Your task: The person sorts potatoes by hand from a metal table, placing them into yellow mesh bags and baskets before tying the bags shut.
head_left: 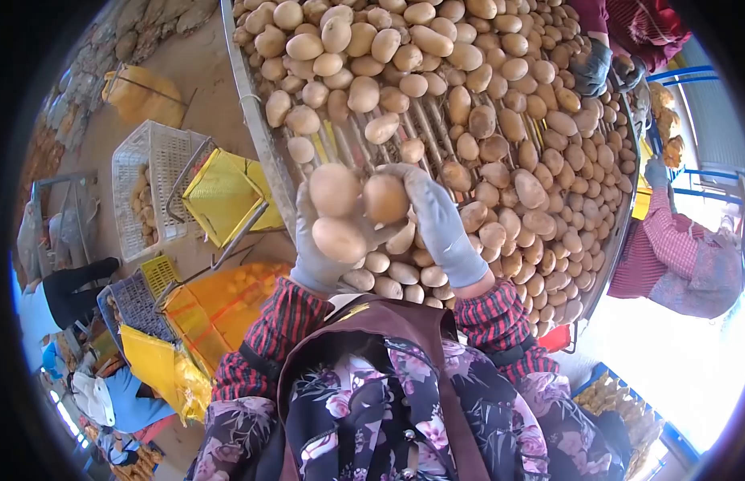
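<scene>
My left hand [308,260], in a grey glove, is cupped around two potatoes, an upper one [334,191] and a lower one [339,240]. A third potato [386,200] sits in my gloved right hand [445,228], whose fingers curl over its top. The hands are close together above the near left part of a slatted sorting table [352,143]. Many loose potatoes [541,216] are spread over the slats beneath and beyond them. The fingers of my left hand are mostly hidden behind the potatoes.
Left of the table's metal edge [256,112] stand a yellow bag on a frame [228,196], a white crate [156,176] and an orange mesh sack [220,305]. Across the table are a co-worker's gloved hands [593,68]. Another person [669,256] stands at the right.
</scene>
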### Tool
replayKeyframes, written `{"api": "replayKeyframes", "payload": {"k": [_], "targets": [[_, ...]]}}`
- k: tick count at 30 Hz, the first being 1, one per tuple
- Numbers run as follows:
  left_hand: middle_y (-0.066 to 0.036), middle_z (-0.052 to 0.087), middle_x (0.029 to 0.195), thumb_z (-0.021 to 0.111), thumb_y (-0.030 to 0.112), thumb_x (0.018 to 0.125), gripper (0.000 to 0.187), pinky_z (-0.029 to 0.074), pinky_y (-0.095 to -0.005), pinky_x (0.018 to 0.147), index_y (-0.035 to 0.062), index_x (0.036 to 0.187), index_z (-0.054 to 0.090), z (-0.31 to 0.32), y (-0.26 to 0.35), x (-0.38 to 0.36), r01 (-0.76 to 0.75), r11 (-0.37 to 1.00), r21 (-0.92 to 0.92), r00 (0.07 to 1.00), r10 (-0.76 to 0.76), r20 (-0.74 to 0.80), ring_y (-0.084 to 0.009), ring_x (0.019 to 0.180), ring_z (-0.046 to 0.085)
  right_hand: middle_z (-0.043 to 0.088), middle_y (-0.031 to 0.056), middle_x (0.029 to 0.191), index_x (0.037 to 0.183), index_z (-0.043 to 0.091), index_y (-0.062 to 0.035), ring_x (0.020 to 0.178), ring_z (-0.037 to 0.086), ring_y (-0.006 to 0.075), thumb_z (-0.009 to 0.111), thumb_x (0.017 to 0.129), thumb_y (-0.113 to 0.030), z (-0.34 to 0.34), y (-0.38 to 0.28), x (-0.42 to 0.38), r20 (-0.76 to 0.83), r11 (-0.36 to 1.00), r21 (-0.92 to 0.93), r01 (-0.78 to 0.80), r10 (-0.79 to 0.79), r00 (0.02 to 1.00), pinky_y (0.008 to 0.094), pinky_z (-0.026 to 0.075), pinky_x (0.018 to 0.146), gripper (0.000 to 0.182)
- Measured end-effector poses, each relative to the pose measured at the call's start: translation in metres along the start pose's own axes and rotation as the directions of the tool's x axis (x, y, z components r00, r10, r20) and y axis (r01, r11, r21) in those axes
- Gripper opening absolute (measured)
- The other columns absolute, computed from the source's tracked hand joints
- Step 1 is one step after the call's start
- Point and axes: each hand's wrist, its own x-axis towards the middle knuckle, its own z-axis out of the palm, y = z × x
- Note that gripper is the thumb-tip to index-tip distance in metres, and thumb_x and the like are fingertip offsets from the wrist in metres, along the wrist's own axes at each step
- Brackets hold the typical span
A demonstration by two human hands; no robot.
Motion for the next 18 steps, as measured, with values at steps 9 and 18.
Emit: {"api": "replayKeyframes", "payload": {"k": [9, 18], "targets": [[-0.018, 0.055, 0.135, 0.045, 0.052, 0.099, 0.052, 0.042, -0.0644, 0.106, 0.0069, 0.124, 0.053, 0.003, 0.056, -0.037, -0.216, 0.95, 0.225, 0.973, 0.228, -0.028, -0.0434, 0.128, 0.049, 0.064, 0.0128, 0.111, 0.103, 0.064, -0.009, 0.114, 0.056, 0.0349, 0.07, 0.078, -0.03, -0.073, 0.028, -0.039, 0.13, 0.421, -0.898, 0.127, -0.022, 0.991, 0.053, 0.04, 0.096, 0.033], [-0.015, 0.053, 0.138, 0.053, 0.045, 0.096, 0.051, 0.029, -0.0686, 0.112, 0.0088, 0.131, 0.052, -0.054, 0.198, -0.097, -0.4, 0.481, 0.78, 0.76, 0.65, -0.012, -0.0421, 0.132, 0.045, 0.069, 0.015, 0.113, 0.106, 0.07, -0.001, 0.107, 0.064, 0.0304, 0.065, 0.088, -0.016, -0.161, 0.024, -0.08, -0.655, 0.606, -0.653, -0.455, -0.149, 0.741, 0.0379, 0.049, 0.097, 0.024]]}}
